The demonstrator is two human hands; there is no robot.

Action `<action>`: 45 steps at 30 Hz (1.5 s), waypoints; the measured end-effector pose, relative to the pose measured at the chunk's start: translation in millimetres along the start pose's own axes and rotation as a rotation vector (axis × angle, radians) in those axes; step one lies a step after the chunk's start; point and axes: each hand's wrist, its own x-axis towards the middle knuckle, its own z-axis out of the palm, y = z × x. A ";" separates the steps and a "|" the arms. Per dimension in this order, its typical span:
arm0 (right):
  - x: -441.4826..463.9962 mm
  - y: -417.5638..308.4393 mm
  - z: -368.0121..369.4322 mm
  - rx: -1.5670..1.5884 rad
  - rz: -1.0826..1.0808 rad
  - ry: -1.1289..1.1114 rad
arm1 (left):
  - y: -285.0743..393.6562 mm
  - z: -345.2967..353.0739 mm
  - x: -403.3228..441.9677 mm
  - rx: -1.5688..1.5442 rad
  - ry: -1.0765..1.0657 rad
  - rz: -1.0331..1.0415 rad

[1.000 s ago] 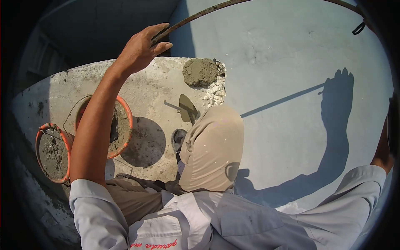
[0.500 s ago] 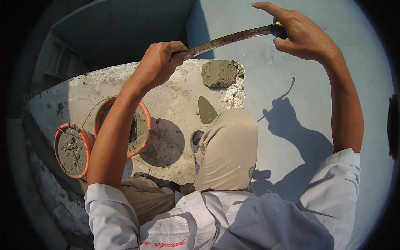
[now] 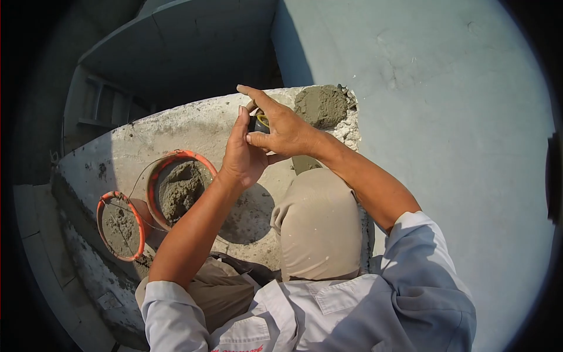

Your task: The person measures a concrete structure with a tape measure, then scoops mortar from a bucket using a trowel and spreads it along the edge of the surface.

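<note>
A black and yellow tape measure point(image 3: 258, 123) is between my two hands, above the concrete ledge. My right hand point(image 3: 282, 130) grips its case from the right, with the index finger stretched over the top. From the left and below, my left hand point(image 3: 245, 154) cups the case, its thumb pointing up; its other fingers are partly hidden behind my right hand. No long stretch of blade shows. Beyond my right hand lies a mound of wet mortar point(image 3: 321, 106) at the ledge's corner. A mortar-covered trowel blade point(image 3: 305, 165) shows partly beside my knee.
Two orange-rimmed buckets of mortar, a larger one point(image 3: 183, 189) and a smaller one point(image 3: 121, 227), stand on the left of the concrete ledge point(image 3: 141, 136). Past its far edge is a dark recess. A pale blue-grey wall point(image 3: 446, 146) fills the right side.
The blade that stretched between my hands has gone back into the case. My right hand has come down and left with the case, meeting my left hand, which has moved lower.
</note>
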 end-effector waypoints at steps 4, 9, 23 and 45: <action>-42.0 37.9 -14.1 0.297 0.139 0.268 | 0.3 -26.6 -4.5 0.081 0.016 -0.103; -203.1 152.1 48.6 -0.395 0.807 0.217 | 44.3 -32.3 -14.4 0.208 0.026 0.008; -222.3 187.4 10.1 -0.452 0.813 0.609 | 133.8 -59.2 -176.3 0.688 0.178 0.156; -145.0 211.3 -52.7 0.128 1.053 0.514 | 120.4 -88.2 -191.5 0.709 0.243 0.149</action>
